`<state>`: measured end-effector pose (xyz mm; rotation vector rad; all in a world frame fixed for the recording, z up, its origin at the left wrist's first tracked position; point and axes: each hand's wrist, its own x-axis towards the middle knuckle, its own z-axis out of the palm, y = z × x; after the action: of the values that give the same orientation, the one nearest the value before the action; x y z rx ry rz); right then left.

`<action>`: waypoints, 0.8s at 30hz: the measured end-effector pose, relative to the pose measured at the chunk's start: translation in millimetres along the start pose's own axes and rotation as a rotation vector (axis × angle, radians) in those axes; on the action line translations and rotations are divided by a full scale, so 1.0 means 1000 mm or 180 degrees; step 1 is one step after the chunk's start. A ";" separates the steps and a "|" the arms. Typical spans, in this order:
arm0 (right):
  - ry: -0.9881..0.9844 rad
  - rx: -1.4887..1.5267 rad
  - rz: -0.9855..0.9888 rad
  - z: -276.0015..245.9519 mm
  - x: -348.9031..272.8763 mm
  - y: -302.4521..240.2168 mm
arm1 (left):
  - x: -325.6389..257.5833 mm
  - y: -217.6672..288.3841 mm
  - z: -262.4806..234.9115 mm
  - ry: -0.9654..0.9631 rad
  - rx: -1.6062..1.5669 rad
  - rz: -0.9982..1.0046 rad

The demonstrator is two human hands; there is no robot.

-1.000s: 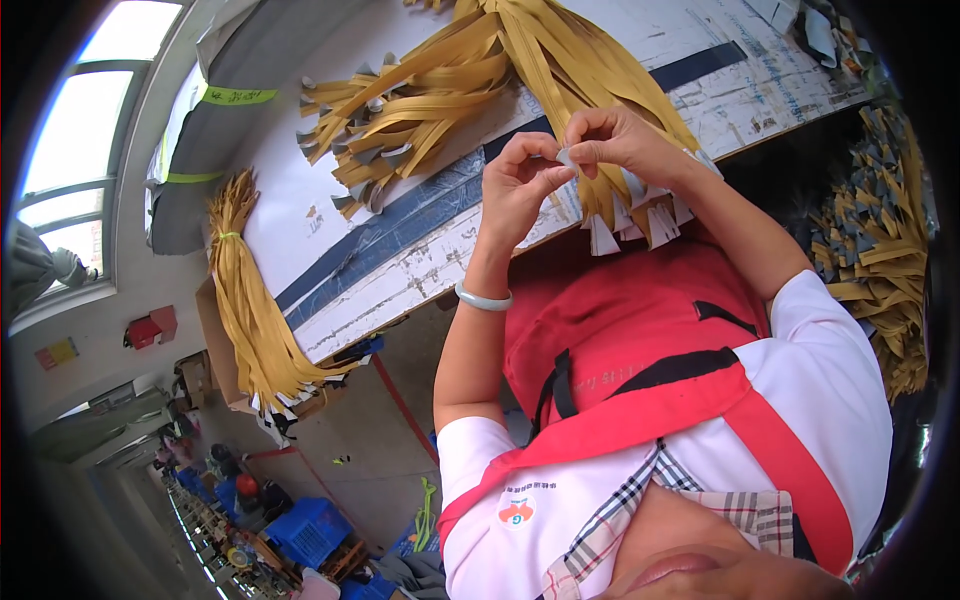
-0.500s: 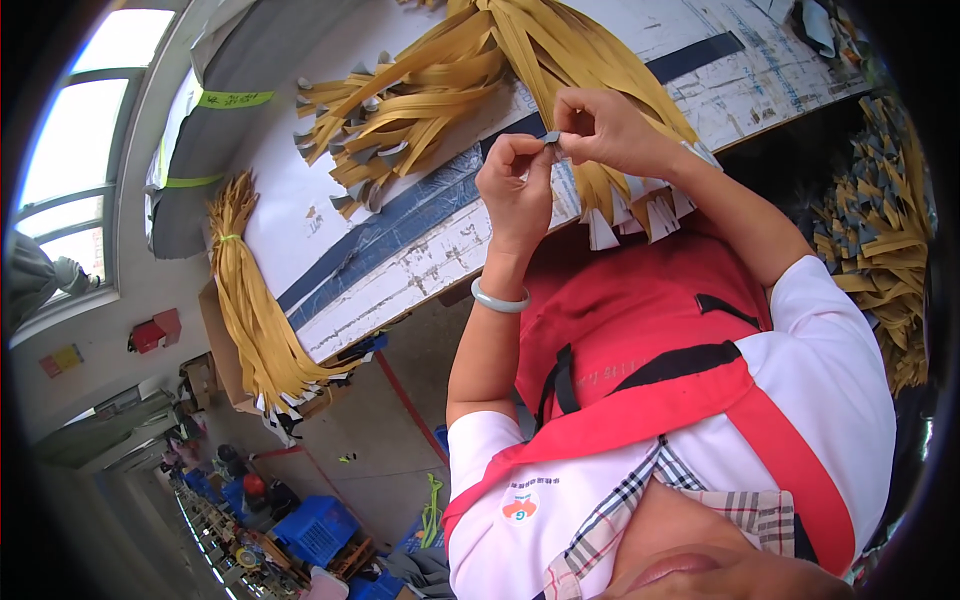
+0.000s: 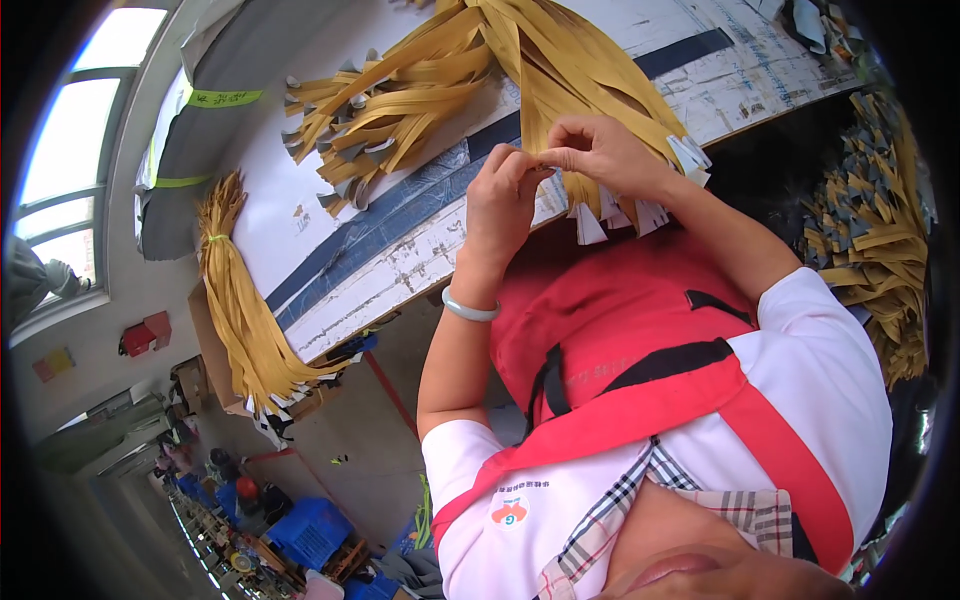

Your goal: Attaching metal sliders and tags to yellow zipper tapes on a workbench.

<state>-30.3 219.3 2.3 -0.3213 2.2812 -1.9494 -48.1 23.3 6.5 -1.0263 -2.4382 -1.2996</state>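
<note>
In front of the red apron, my left hand (image 3: 499,205), with a pale bangle (image 3: 470,306) on its wrist, is closed in a pinch. My right hand (image 3: 610,158) pinches at the same spot, its fingertips meeting the left ones. The small grey tab that showed between them half a second ago is now mostly hidden by the fingers. Just behind and below the hands, a bundle of long yellow fabric strips (image 3: 590,70) lies over the table, its white-tipped ends hanging past the near edge. Another pile of yellow strips (image 3: 400,110) with grey tips spreads to the left.
The white worktable (image 3: 390,285) has a worn edge and dark blue bands. A tied yellow bundle (image 3: 235,310) droops over its left end. More grey-tipped strips (image 3: 880,235) are heaped at the right. A blue crate (image 3: 312,530) stands on the floor at lower left.
Both hands have dropped slightly toward the body and stay together. The left hand has turned so its back shows more, and the grey tab has gone out of sight between the fingers.
</note>
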 end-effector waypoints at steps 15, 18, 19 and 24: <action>-0.0125 -0.2089 -0.0104 -0.102 -0.071 -0.021 | -0.049 -0.065 -0.120 0.1858 -0.0129 -0.1581; -0.0528 -0.2622 -0.0014 -0.104 -0.086 -0.027 | -0.065 -0.056 -0.070 0.1109 -0.0474 -0.1444; -0.0649 -0.2906 0.0098 -0.102 -0.086 -0.030 | -0.063 -0.046 -0.051 0.0959 -0.0401 -0.1282; -0.0952 -0.3215 0.0224 -0.116 -0.082 -0.019 | -0.036 0.008 0.005 0.0222 -0.0732 -0.0710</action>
<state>23.7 347.5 36.6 -0.5465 2.7788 -0.5112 -15.5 13.4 -7.9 -0.7566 -2.4488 -1.6896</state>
